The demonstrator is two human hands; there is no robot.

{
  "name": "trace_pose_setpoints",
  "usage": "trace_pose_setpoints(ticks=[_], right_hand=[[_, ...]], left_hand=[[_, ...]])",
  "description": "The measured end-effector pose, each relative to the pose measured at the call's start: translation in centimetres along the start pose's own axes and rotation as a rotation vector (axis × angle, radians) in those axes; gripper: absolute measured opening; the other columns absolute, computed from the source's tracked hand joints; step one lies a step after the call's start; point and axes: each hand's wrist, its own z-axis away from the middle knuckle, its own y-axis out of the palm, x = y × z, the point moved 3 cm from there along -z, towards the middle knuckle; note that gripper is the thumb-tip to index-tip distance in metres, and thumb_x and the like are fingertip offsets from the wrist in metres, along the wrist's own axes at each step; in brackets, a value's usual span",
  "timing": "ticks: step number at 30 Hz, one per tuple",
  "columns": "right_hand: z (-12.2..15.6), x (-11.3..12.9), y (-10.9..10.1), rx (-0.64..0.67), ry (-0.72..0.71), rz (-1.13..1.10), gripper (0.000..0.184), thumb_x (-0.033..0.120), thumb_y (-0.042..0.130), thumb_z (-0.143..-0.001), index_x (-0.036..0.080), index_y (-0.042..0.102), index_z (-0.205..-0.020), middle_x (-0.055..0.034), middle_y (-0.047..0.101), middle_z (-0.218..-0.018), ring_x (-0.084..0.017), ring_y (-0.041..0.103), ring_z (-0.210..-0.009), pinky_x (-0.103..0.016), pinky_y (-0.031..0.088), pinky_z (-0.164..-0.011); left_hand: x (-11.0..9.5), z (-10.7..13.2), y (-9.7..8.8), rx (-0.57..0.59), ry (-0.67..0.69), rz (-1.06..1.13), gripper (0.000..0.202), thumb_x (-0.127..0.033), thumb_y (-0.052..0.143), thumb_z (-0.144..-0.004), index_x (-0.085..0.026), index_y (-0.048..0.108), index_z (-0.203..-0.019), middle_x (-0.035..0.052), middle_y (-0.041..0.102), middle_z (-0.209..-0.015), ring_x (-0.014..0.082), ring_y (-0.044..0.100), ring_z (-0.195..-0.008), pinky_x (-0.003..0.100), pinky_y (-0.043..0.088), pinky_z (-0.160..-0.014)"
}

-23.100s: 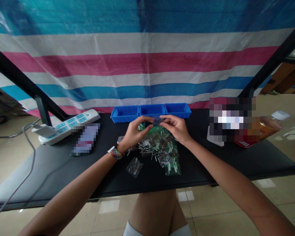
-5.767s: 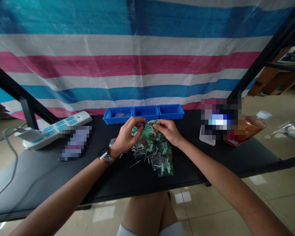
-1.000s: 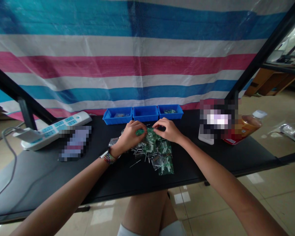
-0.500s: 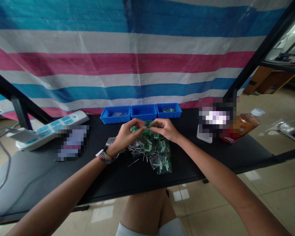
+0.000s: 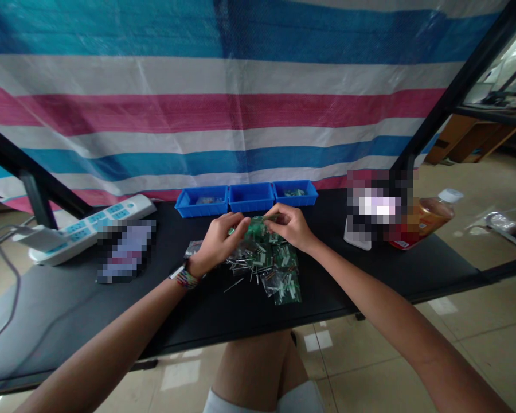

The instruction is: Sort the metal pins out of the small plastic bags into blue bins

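Note:
Loosely heaped on the black table are small green and clear plastic bags [image 5: 286, 287] and thin metal pins [image 5: 241, 267], some bags with short pale tubes or rods inside. Over the far side of the heap, my right hand [image 5: 289, 225] pinches a small green plastic bag [image 5: 272, 217] between thumb and fingers. Close by on the left, my left hand [image 5: 223, 238] is closed, thumb against curled fingers; what it grips is hidden. One loose metal pin [image 5: 233, 285] lies apart in front of the heap.
Behind my hands stand three blue bins: the left bin [image 5: 202, 201] and right bin [image 5: 295, 193] have small parts inside, flanking the middle bin [image 5: 251, 197]. A power strip [image 5: 92, 226] lies left. A bottle [image 5: 434, 215] is at right. A striped sheet [image 5: 241, 109] hangs behind.
My left hand has turned, its fingers now more curled and no longer visibly pinching the green bag's left side. My right hand stays on the bag, its fingers bent more.

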Motion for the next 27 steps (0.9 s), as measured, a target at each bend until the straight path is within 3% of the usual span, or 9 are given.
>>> trace_pose_setpoints(ticks=[3,7,11,15,19,22,27], right_hand=[[0.3,1.0,-0.1,-0.035,-0.173,0.147,0.016,0.039,0.081,-0.09,0.024,0.077,-0.087,-0.0064,0.074,-0.098,-0.024,0.072,-0.095,-0.039,0.06,-0.085],[0.6,1.5,0.1,-0.009,-0.289,0.243,0.004,0.03,0.08,-0.093,0.027,0.082,-0.093,-0.008,0.075,-0.114,-0.025,0.071,-0.11,-0.044,0.058,-0.099],[0.6,1.1,0.2,-0.017,-0.298,0.238,0.01,0.026,0.076,-0.094,0.028,0.084,-0.1,-0.0093,0.073,-0.124,-0.027,0.069,-0.12,-0.046,0.058,-0.101],[0.2,0.4,-0.1,-0.062,-0.166,0.053,0.023,0.026,0.065,-0.097,0.027,0.079,-0.116,-0.0092,0.072,-0.126,-0.024,0.072,-0.108,-0.043,0.063,-0.095],[-0.2,-0.4,-0.1,-0.036,0.11,-0.244,0.041,0.04,0.074,-0.092,0.027,0.066,-0.131,-0.0061,0.074,-0.111,-0.021,0.073,-0.09,-0.039,0.068,-0.079],[0.0,-0.5,0.6,0.033,0.232,-0.334,0.045,0.046,0.085,-0.084,0.024,0.069,-0.119,-0.004,0.073,-0.1,-0.022,0.073,-0.09,-0.039,0.07,-0.076],[0.3,-0.8,1.3,0.069,0.288,-0.355,0.04,0.051,0.09,-0.079,0.021,0.071,-0.097,-0.0018,0.072,-0.086,-0.019,0.072,-0.074,-0.036,0.069,-0.065]], left_hand=[[0.0,0.0,0.0,0.018,-0.02,0.051,0.062,-0.056,0.041,-0.113,-0.02,0.071,-0.072,0.0065,0.075,-0.077,0.0209,0.068,-0.076,0.034,0.051,-0.076],[0.4,-0.1,0.1,-0.062,-0.08,0.085,0.048,-0.061,0.064,-0.102,-0.019,0.079,-0.085,0.0048,0.077,-0.079,0.0202,0.067,-0.074,0.031,0.049,-0.069],[0.7,-0.2,0.2,-0.096,-0.105,0.148,0.042,-0.059,0.072,-0.097,-0.019,0.079,-0.086,0.0037,0.077,-0.079,0.0194,0.067,-0.074,0.03,0.049,-0.069],[1.2,-0.3,0.2,-0.126,-0.133,0.246,0.039,-0.055,0.072,-0.097,-0.018,0.078,-0.086,0.0048,0.077,-0.083,0.0203,0.068,-0.08,0.031,0.052,-0.074],[1.5,-0.4,0.3,-0.158,-0.149,0.334,0.038,-0.053,0.075,-0.095,-0.018,0.074,-0.081,0.0038,0.074,-0.079,0.0188,0.067,-0.076,0.03,0.052,-0.071],[1.7,-0.3,0.5,-0.119,-0.14,0.331,0.037,-0.053,0.075,-0.096,-0.018,0.077,-0.087,0.0045,0.076,-0.082,0.0187,0.068,-0.078,0.029,0.052,-0.071],[1.2,-0.2,0.6,-0.026,-0.096,0.202,0.038,-0.055,0.07,-0.1,-0.018,0.078,-0.093,0.0042,0.076,-0.082,0.0194,0.069,-0.077,0.029,0.051,-0.069]])
